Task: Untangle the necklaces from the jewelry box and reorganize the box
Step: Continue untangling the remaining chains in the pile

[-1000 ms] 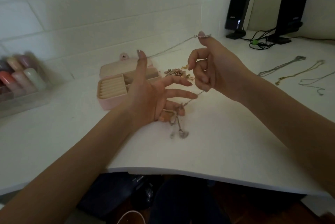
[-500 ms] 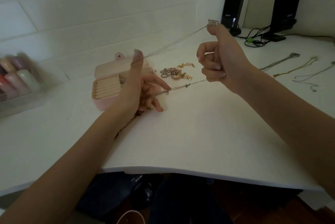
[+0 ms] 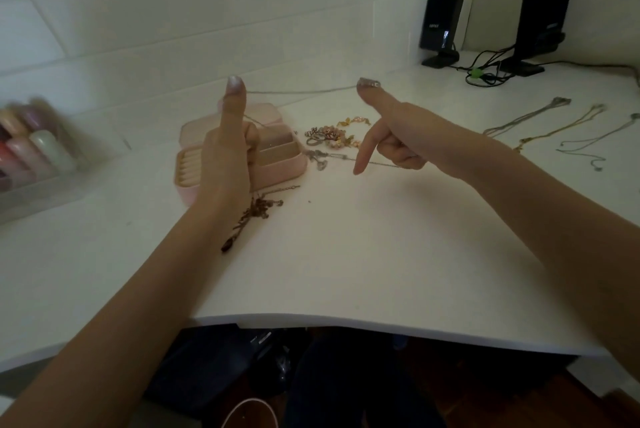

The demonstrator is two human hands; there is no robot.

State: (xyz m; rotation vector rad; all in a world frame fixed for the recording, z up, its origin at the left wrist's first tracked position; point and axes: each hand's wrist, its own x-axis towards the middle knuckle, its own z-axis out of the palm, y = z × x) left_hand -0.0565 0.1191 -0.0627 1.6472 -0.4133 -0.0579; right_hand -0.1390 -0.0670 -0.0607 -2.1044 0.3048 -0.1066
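A: Silver chain [image 3: 301,92], fine and thin, is stretched taut between left hand [image 3: 227,154] and right hand [image 3: 398,136], judged so its links can be checked for knots.

B: Grip?

A: Both hands curl round it. Pink jewelry box [image 3: 277,164] sits open toward the tabletop's [image 3: 346,271] far-left edge; freed necklaces [image 3: 554,126] lie straight toward the right edge.

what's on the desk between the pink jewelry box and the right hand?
Head view: a loose heap of gold and silver jewelry lies between the pink jewelry box and the right hand, on the white desk.
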